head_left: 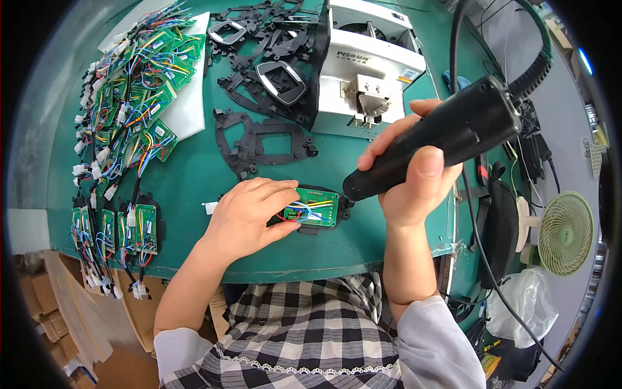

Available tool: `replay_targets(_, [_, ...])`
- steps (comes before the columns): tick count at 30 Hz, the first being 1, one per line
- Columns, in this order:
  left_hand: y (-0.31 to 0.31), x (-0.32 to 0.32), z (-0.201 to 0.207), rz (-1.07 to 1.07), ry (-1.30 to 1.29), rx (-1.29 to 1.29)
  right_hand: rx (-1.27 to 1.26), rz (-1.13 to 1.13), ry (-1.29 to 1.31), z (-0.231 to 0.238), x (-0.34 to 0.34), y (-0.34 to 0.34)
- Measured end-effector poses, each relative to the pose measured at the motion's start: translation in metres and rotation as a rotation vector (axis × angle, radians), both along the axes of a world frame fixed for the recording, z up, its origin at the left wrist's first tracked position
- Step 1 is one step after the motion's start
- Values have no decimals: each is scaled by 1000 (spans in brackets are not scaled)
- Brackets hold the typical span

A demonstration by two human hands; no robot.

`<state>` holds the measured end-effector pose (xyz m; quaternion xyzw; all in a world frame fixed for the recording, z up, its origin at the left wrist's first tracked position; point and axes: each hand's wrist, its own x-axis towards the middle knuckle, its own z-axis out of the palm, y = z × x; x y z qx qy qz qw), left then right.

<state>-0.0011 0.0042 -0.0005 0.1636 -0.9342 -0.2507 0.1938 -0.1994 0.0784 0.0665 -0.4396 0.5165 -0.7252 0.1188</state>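
Note:
A green circuit board [324, 206] with coloured wires lies in a black plastic frame [310, 230] near the table's front edge. My left hand [249, 212] covers its left part and grips it, thumb and fingers on either side of the wires. A white plug sticks out left of that hand. In my right hand [414, 188] is a black electric screwdriver [447, 133], held aslant with its cable rising from the back. Its nose points down at the frame's right end; whether the bit touches a screw is too small to tell.
Several wired circuit boards [142, 97] are heaped at left; more assembled boards [146, 227] line the front left edge. Loose black frames [262, 146] lie behind my hands. A white screw feeder [353, 71] stands at back. Right are the hanging cable [483, 249] and a green fan [565, 233].

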Motion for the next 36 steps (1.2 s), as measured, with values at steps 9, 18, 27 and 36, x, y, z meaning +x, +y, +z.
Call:
replay_targets(9, [0, 0, 1, -14, -14, 37, 47, 49, 60, -9, 9, 3])
replay_targets(18, [1, -1, 1, -12, -25, 63, 31, 40, 94, -8, 2, 2])
replay_targets(27, [8, -6, -2, 89, 26, 47, -293, -187, 259, 55, -53, -45])
replay_targets(36, [8, -9, -4, 90, 58, 21, -228, -179, 275, 45, -38, -50])
